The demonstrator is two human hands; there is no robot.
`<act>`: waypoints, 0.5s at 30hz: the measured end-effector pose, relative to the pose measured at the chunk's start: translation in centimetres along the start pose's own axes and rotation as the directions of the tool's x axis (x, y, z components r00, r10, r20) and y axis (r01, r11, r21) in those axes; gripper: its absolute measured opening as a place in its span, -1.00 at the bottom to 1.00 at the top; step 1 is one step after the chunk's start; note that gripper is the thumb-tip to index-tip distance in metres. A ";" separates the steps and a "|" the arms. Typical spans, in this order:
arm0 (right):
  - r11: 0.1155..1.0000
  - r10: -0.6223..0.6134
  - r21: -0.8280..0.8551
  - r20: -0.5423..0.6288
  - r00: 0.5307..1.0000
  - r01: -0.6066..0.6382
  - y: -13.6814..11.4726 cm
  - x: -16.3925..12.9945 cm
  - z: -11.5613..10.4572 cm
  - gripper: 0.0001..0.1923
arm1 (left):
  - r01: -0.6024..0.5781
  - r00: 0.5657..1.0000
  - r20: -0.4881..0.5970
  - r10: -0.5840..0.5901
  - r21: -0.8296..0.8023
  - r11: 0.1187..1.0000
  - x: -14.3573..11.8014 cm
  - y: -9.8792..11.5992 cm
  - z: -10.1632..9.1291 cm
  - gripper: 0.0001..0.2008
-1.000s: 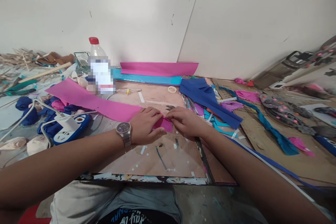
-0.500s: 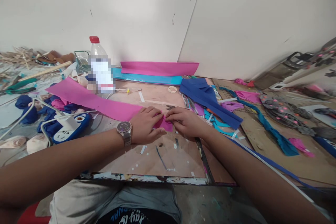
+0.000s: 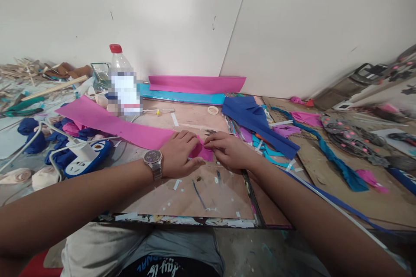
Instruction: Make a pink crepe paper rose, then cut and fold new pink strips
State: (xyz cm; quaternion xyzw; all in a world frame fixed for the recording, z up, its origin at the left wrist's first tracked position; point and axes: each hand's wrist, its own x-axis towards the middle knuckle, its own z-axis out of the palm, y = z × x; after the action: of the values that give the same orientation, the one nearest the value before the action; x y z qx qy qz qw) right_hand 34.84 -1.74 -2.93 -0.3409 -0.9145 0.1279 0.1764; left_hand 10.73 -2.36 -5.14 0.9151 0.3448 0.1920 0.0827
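A long pink strip (image 3: 136, 133), paper or cloth, I cannot tell which, runs from the left across the board (image 3: 195, 199) and ends under my hands. My left hand (image 3: 180, 153), with a watch on its wrist, lies flat over the strip near its right end, thumb stretched out. Pinched at that end, the strip's edge is between the fingers of my right hand (image 3: 224, 149); the fingertips partly hide it. A small fold of pink shows between the two hands.
Behind stand a blurred phone (image 3: 126, 93) and a red-capped bottle (image 3: 118, 56). A tape ring (image 3: 212, 111) lies beyond my hands. Blue cloth (image 3: 260, 125) is at right, a power strip (image 3: 87, 160) with cables at left. Another pink strip (image 3: 198, 83) leans on the wall.
Almost nothing differs. My hands stay on the pink strip's end, with only a slight shift of the fingers and the view.
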 end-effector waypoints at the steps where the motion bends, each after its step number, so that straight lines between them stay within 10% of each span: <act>1: 1.000 0.001 -0.003 -0.001 1.000 -0.001 0.0 0.0 0.0 -0.57 | -0.003 1.000 0.001 0.003 0.002 1.000 0.0 0.0 0.0 -0.47; 15: 1.000 0.004 0.004 -0.006 1.000 -0.004 0.2 -0.1 0.1 -0.57 | -0.007 1.000 -0.009 0.007 -0.001 1.000 0.0 -0.1 0.2 -0.47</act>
State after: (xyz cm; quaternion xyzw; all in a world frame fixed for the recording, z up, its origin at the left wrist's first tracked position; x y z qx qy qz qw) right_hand 35.00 -1.64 -3.11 -0.3428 -0.9130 0.1292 0.1797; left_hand 10.74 -2.35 -5.31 0.9154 0.3416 0.1968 0.0811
